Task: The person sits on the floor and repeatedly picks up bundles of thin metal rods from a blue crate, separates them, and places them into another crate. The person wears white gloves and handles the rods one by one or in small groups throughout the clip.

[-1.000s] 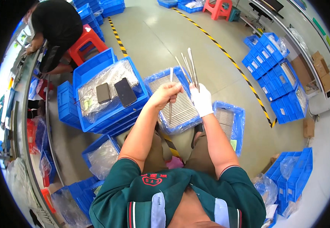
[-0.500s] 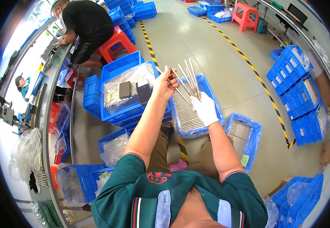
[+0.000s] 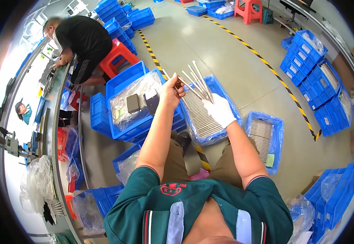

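My bare left hand (image 3: 173, 92) is closed, its thumb and fingers pinching a thin metal rod (image 3: 166, 74). My right hand (image 3: 220, 111), in a white glove, is closed round the lower ends of several metal rods (image 3: 198, 78), which fan out up and to the left. One rod of this bundle (image 3: 191, 87) slants across to the left hand's fingertips; whether those fingers grip it, I cannot tell. Both hands are above a blue crate (image 3: 234, 106) lined with clear plastic, where rows of similar rods (image 3: 200, 118) lie side by side.
Right of it, a smaller lined crate (image 3: 280, 134) holds more rods. On the left, stacked blue crates (image 3: 120, 132) carry plastic-wrapped rods and a dark block (image 3: 133, 103). A person (image 3: 85, 40) sits at the workbench on a red stool (image 3: 120, 55). More crates (image 3: 307, 61) stand far right.
The view has shifted a little. The rods in my right hand lean slightly further left, and my left hand has turned a little at the fingers. Both hands keep hold.
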Available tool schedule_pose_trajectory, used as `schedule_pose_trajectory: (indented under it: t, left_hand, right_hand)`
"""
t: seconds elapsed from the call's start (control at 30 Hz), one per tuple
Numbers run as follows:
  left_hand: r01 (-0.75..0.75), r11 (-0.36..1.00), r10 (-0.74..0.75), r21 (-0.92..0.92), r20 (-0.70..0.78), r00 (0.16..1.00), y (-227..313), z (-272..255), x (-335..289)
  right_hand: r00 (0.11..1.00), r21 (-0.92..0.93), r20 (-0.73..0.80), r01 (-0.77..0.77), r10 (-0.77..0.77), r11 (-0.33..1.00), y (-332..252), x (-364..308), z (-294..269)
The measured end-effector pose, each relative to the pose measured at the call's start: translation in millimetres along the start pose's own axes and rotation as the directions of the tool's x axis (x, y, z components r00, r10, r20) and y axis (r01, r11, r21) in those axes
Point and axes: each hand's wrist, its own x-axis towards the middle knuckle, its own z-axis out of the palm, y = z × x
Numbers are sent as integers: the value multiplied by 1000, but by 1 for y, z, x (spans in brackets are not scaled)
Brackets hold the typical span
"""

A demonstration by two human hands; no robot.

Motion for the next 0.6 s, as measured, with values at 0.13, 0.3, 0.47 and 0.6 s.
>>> schedule_pose_trajectory:
  t: [0.13, 0.3, 0.47, 0.6]
  left_hand:
    - [-70, 963, 78, 261, -20, 997, 7, -5, 2]
    - [37, 949, -68, 313, 88, 994, -22, -4, -2]
    - [126, 988, -135, 88, 99, 986, -41, -2, -2]
    - [99, 991, -101, 84, 19, 995, -49, -2, 5]
  right_hand:
    - [1000, -49, 9, 28, -27, 998, 7, 3, 8]
    - [987, 377, -4, -150, 164, 914, 8, 9, 25]
    - [969, 397, -46, -205, 243, 895, 13, 19, 33]
    - [971, 246, -152, -143, 184, 959, 29, 28, 43]
